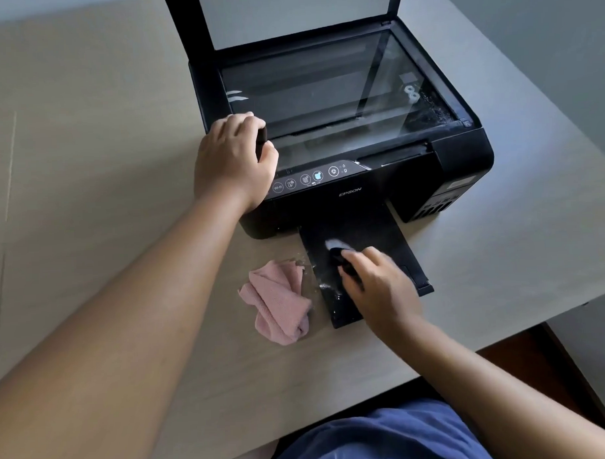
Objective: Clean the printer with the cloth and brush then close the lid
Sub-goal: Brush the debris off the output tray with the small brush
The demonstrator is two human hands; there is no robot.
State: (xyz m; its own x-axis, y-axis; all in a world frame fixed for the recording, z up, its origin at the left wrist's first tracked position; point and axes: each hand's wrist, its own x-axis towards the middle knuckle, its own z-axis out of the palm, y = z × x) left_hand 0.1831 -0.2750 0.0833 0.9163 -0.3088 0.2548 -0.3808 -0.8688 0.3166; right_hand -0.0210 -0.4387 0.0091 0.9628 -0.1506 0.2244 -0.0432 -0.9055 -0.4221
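Pale worktop (86, 168), grey room beyond. One black printer (412, 177), lid (297, 13) raised; one pink cloth (278, 302). Right hand (378, 288) grips one brush (339, 255); left hand (233, 163) curls round a small dark piece (262, 141).

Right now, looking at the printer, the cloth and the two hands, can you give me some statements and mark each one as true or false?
1. The printer lid is open. True.
2. The pink cloth lies on the scanner glass. False: it lies on the table, beside the output tray.
3. The right hand holds the brush on the output tray. True.
4. The left hand holds the cloth. False: it grips the front left corner of the printer.
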